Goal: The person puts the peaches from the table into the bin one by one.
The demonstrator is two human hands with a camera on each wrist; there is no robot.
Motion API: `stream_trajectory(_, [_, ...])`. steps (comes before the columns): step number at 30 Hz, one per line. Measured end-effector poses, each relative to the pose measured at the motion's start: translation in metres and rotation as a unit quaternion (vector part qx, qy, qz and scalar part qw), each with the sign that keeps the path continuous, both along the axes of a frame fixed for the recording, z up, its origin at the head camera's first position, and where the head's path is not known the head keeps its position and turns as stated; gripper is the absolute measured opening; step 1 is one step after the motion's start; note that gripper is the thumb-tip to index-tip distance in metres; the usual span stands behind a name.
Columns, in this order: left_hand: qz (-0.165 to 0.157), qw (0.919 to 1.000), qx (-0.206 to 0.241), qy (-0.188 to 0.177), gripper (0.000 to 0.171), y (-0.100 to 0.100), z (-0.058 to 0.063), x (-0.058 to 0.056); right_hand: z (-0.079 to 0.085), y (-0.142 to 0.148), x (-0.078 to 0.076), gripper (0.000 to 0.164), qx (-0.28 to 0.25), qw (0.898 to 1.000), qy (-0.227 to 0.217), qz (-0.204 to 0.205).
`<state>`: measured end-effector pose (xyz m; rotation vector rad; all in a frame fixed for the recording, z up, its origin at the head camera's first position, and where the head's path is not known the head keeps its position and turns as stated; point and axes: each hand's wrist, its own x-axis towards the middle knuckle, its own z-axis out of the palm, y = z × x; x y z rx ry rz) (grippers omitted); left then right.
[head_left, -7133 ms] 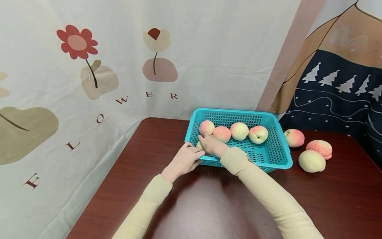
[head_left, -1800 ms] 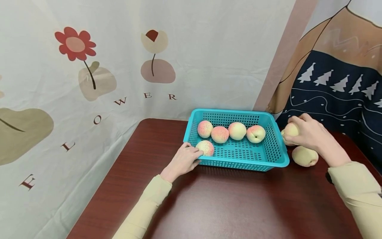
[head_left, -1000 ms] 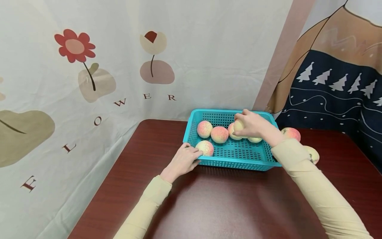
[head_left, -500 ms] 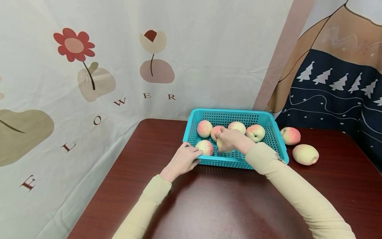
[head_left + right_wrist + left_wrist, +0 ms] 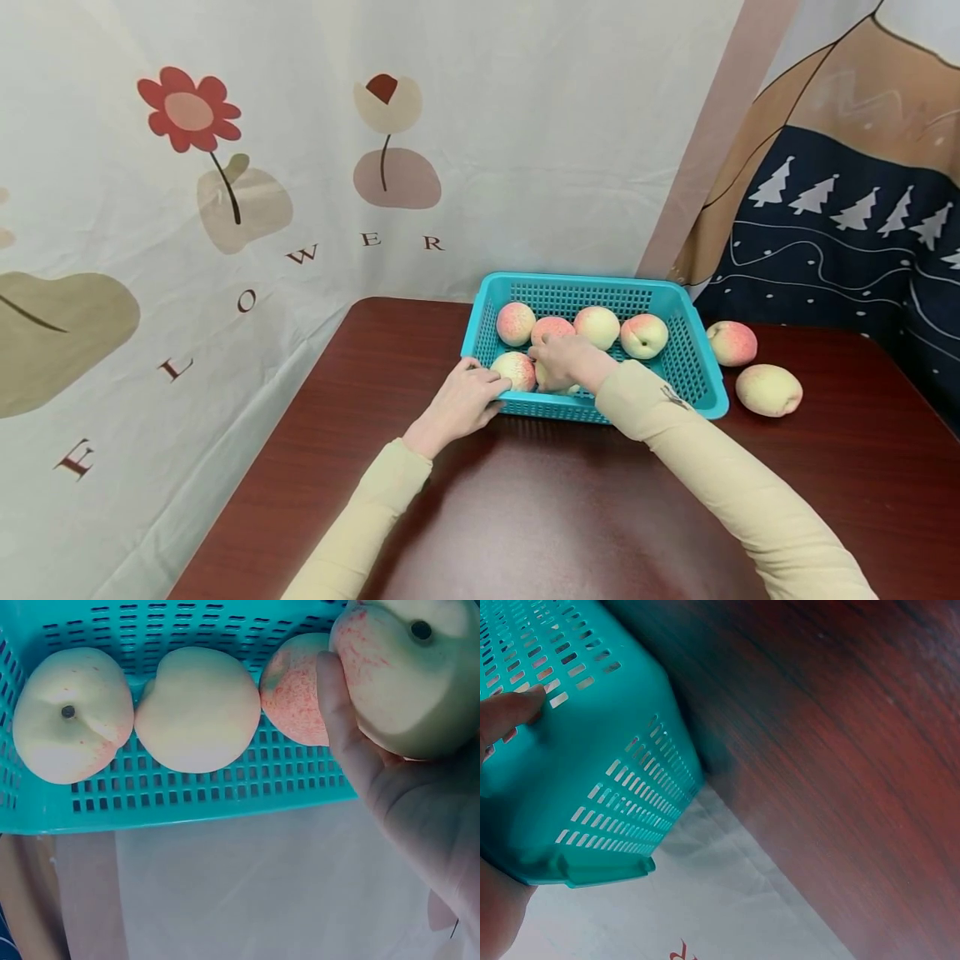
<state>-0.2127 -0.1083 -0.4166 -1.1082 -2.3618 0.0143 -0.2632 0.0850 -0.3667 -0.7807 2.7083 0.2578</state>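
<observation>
A blue-green plastic basket (image 5: 622,408) stands on the table, its front left corner gripped by my left hand (image 5: 462,402). In the left wrist view a thumb (image 5: 514,712) presses the basket's perforated outer wall. Inside the front of the basket, my right hand (image 5: 570,360) holds a pale peach (image 5: 420,690), mostly covered by the hand in the head view. Just left of it lies another peach (image 5: 514,372). Along the basket's back side sit a pink peach (image 5: 515,323), a speckled peach (image 5: 553,330), a yellowish peach (image 5: 597,327) and a peach with a stem hollow (image 5: 645,336).
To the right of the basket, a red-yellow peach (image 5: 732,343) and a pale yellow peach (image 5: 769,390) lie on the dark wooden table (image 5: 480,533). A printed cloth (image 5: 525,150) hangs behind the table's back edge.
My right hand took a peach from the right side of the table and carried it left into the basket's front, beside the peach there. My left hand stays on the corner.
</observation>
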Motion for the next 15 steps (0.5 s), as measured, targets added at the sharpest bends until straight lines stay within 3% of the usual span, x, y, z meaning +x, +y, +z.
stream_trajectory(15, [0.004,1.0,-0.009,-0.001,0.028,-0.0004,-0.0007,-0.0007,-0.0017,0.0022,-0.0051,0.046,-0.038,0.994,-0.088,-0.043])
